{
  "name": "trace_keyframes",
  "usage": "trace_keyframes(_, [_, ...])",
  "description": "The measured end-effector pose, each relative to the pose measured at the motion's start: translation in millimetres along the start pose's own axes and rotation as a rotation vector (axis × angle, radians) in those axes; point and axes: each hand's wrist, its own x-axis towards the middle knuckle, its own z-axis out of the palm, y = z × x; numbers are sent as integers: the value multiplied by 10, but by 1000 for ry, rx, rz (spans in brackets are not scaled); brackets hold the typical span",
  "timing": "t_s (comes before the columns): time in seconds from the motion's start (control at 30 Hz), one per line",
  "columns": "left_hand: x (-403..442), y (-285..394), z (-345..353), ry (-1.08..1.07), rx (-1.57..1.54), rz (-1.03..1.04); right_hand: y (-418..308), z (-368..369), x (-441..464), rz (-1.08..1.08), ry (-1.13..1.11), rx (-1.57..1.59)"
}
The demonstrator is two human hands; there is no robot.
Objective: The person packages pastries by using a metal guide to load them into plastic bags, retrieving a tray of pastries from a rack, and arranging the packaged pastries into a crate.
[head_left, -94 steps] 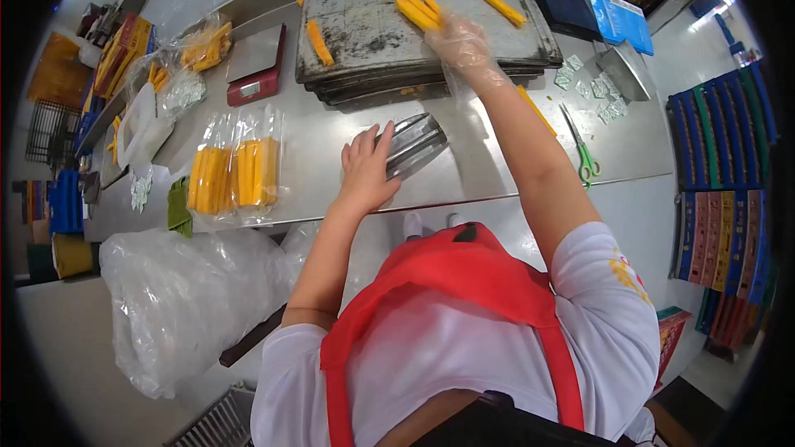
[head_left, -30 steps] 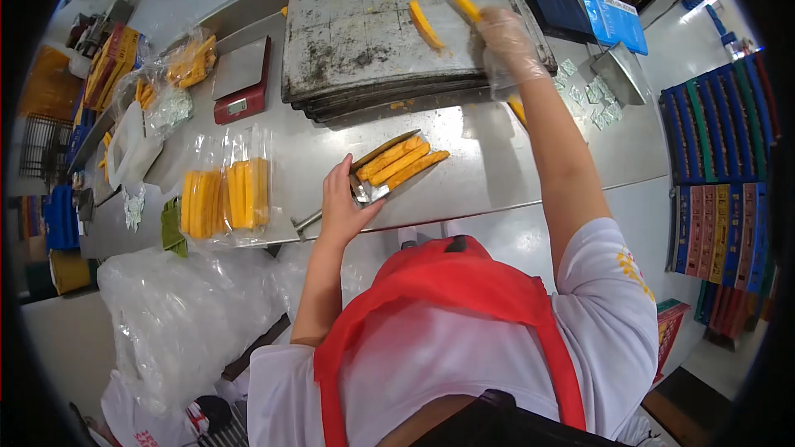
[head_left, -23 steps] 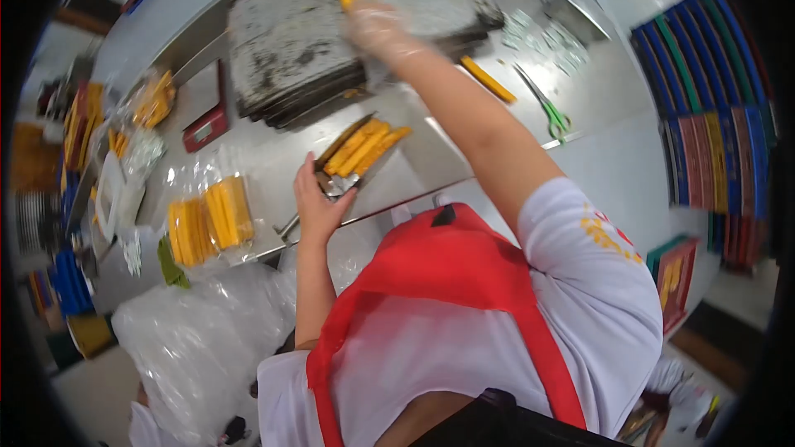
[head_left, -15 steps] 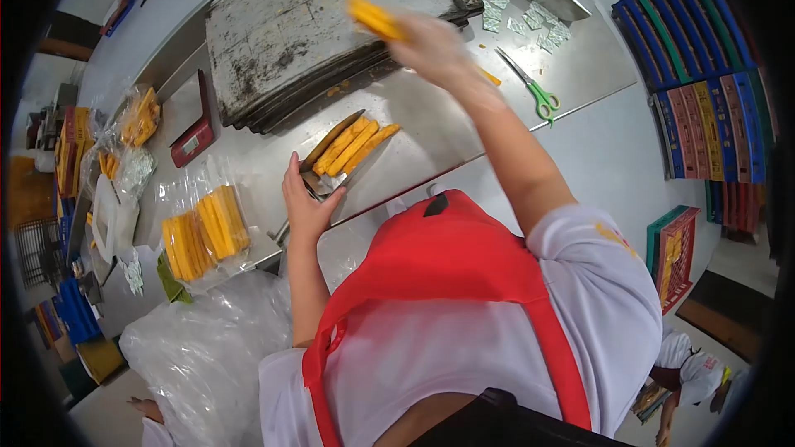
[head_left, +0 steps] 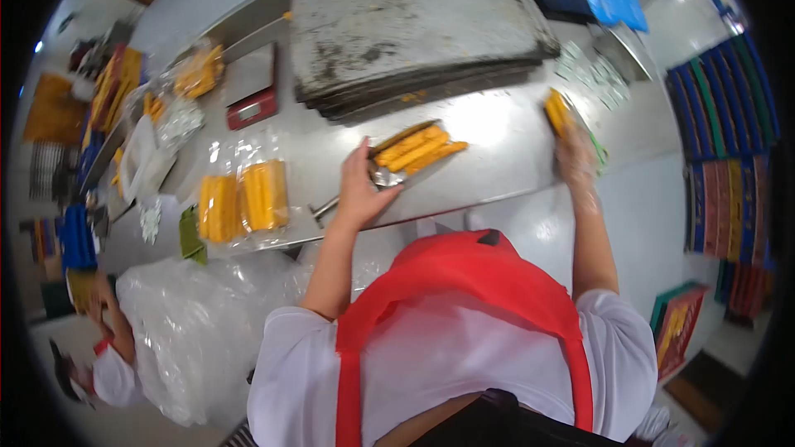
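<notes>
Several yellow sticks [head_left: 413,150] lie in a small metal scoop [head_left: 403,127] near the table's front edge. My left hand [head_left: 364,190] is closed around the left end of that scoop. To the right, my right hand [head_left: 576,154], in a clear plastic glove, grips yellow sticks [head_left: 559,112] just above the tabletop. Green-handled scissors [head_left: 598,149] lie beside it, partly hidden. Behind the scoop stands a stack of worn metal trays [head_left: 414,25], its top tray bare.
Two clear bags of yellow sticks [head_left: 243,199] lie at left, with a red scale [head_left: 252,108] behind them. Small sachets [head_left: 592,74] and a metal scoop [head_left: 623,51] are at right. A large plastic bag [head_left: 207,323] hangs at the front; a co-worker [head_left: 116,368] is lower left.
The sticks on the top tray have been picked up. My right hand has moved from over the trays to the table's right side with sticks in it. My left hand stays at the scoop.
</notes>
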Motion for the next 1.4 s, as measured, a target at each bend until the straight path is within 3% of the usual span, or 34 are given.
trace_keyframes(0.07, [-8,50,-31,-26,-3,-37,234,65,-127,-10,72,-7])
trace_keyframes(0.2, [-118,147,-57,63,93,-28,-247,-375,69,65,-75,11])
trace_keyframes(0.3, [-312,282,4,143,144,-62,-144,-423,395,-42,-126,5])
trace_keyframes(0.43, [-809,571,192,281,207,-227,-191,-690,815,-61,-220,-20])
trace_keyframes(0.53, [-1246,890,570,464,206,-417,85,-638,1030,-226,-16,220])
trace_keyframes(0.67, [-1605,1358,912,570,212,-599,-13,-678,1291,-177,-256,555])
trace_keyframes(0.77, [-1797,1727,1059,661,218,-736,-237,-413,1422,-310,-294,782])
trace_keyframes(0.8, [-1901,1832,1060,694,232,-761,-415,-472,1453,-445,-316,619])
trace_keyframes(0.93, [-2286,2396,1063,917,288,-925,-937,-232,1514,-718,-496,673])
trace_keyframes(1.03, [-2715,2710,1228,961,248,-1014,-1505,-433,1225,-823,-674,663])
trace_keyframes(1.1, [-2951,3201,1470,1133,152,-1165,-1753,-649,847,-913,-793,974])
trace_keyframes(1.2, [-3567,3756,2017,1259,217,-1352,-2173,-1081,148,-1094,-826,824])
trace_keyframes(1.23, [-3907,3852,2256,1340,200,-1409,-2296,-1168,-142,-1106,-890,846])
trace_keyframes(1.3, [-4342,4191,2552,1589,145,-1461,-2505,-959,-763,-1067,-1158,1187])
trace_keyframes(1.4, [-5193,4458,2618,2009,-14,-1412,-2660,-1562,-1756,-1260,-1066,1044])
